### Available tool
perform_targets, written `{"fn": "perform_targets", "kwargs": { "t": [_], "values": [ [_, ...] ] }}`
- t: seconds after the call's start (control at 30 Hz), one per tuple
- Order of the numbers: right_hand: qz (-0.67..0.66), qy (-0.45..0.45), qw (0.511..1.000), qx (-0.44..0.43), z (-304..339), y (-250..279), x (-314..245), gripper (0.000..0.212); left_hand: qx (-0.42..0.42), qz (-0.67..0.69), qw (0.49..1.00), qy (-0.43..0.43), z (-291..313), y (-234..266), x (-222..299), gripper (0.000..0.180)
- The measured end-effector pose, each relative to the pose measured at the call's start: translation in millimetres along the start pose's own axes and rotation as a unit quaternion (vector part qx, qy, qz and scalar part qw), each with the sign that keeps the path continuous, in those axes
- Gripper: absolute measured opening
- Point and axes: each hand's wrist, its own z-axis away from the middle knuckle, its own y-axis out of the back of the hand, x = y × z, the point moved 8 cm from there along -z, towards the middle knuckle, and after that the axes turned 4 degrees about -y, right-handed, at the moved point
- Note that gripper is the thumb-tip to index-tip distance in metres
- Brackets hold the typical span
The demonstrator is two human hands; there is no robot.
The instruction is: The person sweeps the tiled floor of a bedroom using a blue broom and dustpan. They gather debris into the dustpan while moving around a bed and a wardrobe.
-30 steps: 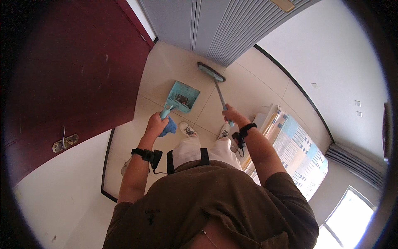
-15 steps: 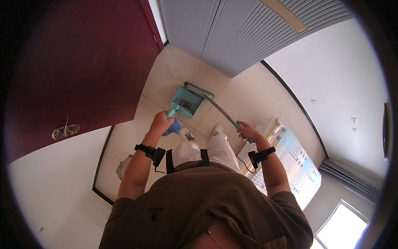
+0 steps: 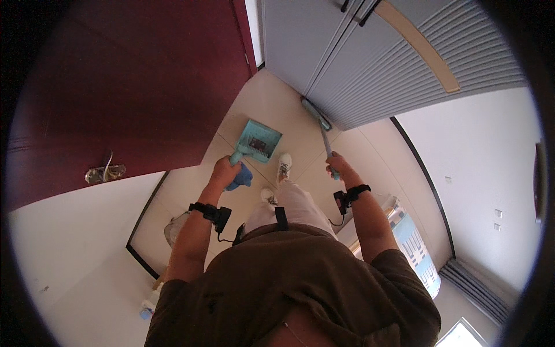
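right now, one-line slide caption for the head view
Left hand grips a teal dustpan; right hand holds a broom near grey cabinet.

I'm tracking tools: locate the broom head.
In the head view, the broom head is upper right of the dustpan, beside the base of the grey cabinet.

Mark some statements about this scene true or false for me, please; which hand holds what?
1. The left hand grips the dustpan by its handle. True.
2. The right hand is empty. False: it holds the broom.
3. The broom's head is inside the dustpan. False: it is apart from it, beside the grey cabinet.
4. A dark red door stands on the left. True.
5. The shoes are black. False: they are white.
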Motion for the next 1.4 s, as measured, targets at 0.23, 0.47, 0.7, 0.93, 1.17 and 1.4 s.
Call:
{"fn": "perform_targets", "kwargs": {
  "t": [0.23,0.47,0.7,0.93,1.17,1.4],
  "values": [
    [0.055,-0.011,0.993,-0.103,7,-43,-11,0.021,-0.036,0.011,0.999,0.028,-34,14,8,0.033],
    [0.076,-0.115,0.979,-0.151,50,10,-75,0.037,-0.014,0.003,1.0,0.026,-61,22,15,0.033],
    [0.082,-0.069,0.987,-0.118,15,34,-134,0.045,0.005,0.04,0.997,0.059,-83,33,15,0.032],
    [0.126,-0.011,0.989,-0.083,-57,-29,-158,0.022,-0.004,0.014,0.999,0.039,-114,32,15,0.034],
    [0.091,0.032,0.978,-0.187,-39,-73,-152,0.019,-0.06,-0.03,0.996,0.057,-149,57,18,0.035],
    [0.086,-0.081,0.989,-0.086,-10,-37,-193,0.026,-0.057,-0.017,0.997,0.045,-180,82,9,0.034]
  ]
}}
